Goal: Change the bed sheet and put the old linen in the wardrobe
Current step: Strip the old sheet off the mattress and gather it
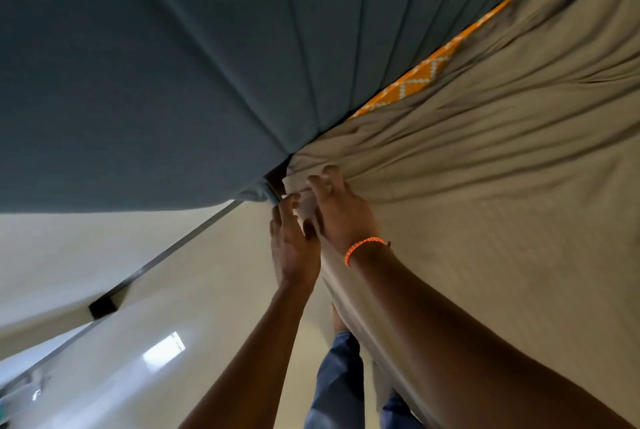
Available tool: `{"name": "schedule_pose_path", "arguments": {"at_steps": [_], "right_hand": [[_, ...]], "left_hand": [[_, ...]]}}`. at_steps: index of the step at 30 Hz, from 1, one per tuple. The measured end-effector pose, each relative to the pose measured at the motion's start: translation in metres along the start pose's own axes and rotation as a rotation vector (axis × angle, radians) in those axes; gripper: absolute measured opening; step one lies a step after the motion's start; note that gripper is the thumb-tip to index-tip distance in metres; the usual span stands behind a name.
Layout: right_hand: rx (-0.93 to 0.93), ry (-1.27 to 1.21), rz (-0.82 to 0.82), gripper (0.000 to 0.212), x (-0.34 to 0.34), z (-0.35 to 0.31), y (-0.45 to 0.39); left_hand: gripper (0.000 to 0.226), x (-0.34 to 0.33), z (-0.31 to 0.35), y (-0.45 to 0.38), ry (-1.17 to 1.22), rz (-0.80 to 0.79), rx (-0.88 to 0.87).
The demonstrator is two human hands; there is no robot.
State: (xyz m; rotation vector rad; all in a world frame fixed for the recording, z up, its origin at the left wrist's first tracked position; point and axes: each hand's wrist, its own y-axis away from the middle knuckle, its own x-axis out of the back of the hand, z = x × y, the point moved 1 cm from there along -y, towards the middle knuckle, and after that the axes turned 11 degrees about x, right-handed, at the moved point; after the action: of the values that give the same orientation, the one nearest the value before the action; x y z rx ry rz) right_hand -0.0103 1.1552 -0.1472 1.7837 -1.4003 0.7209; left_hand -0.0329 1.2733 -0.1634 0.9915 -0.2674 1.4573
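The bed sheet [485,158], a tan cloth, lies spread over the mattress on the right, its creases all running toward the corner where your hands meet, which suggests you are drawing it taut there to seat it round the corner. Your right hand [341,217], the one with the orange bracelet [363,247], rests on top with its fingers curled into the bunched edge, gripping the cloth. Your left hand [292,245] comes up from the side just beside it, its fingertips on the same fold; whether it pinches the cloth or only steadies it I cannot tell. The grey padded headboard [173,65] stands against this corner, so the gap is tight. A strip of orange patterned fabric [415,78] shows between headboard and sheet, still uncovered, so I judge the tucking unfinished here.
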Motion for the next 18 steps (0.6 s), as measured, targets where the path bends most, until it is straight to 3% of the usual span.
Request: {"name": "schedule_pose_path", "arguments": {"at_steps": [3, 6, 8, 11, 14, 18], "right_hand": [[0.014, 0.1, 0.029, 0.046, -0.006, -0.003, -0.017], [0.017, 0.161, -0.1, 0.049, -0.018, 0.009, -0.03], [0.023, 0.125, -0.138, 0.054, -0.019, 0.016, -0.033], [0.08, 0.023, -0.067, 0.056, -0.022, 0.018, -0.034], [0.106, -0.093, -0.037, 0.046, -0.026, 0.014, -0.037], [0.159, -0.17, -0.108, 0.036, -0.025, 0.016, -0.033]], "left_hand": [[0.061, -0.011, -0.012, -0.015, -0.015, 0.026, 0.043], [0.063, -0.02, -0.015, -0.025, -0.017, 0.039, 0.041], [0.062, -0.024, -0.015, -0.029, -0.011, 0.051, 0.031], [0.061, -0.028, -0.014, -0.032, 0.011, 0.081, 0.048], [0.056, -0.03, -0.008, -0.032, 0.006, 0.132, 0.039], [0.066, -0.027, -0.01, -0.027, -0.018, 0.153, 0.052]]}}
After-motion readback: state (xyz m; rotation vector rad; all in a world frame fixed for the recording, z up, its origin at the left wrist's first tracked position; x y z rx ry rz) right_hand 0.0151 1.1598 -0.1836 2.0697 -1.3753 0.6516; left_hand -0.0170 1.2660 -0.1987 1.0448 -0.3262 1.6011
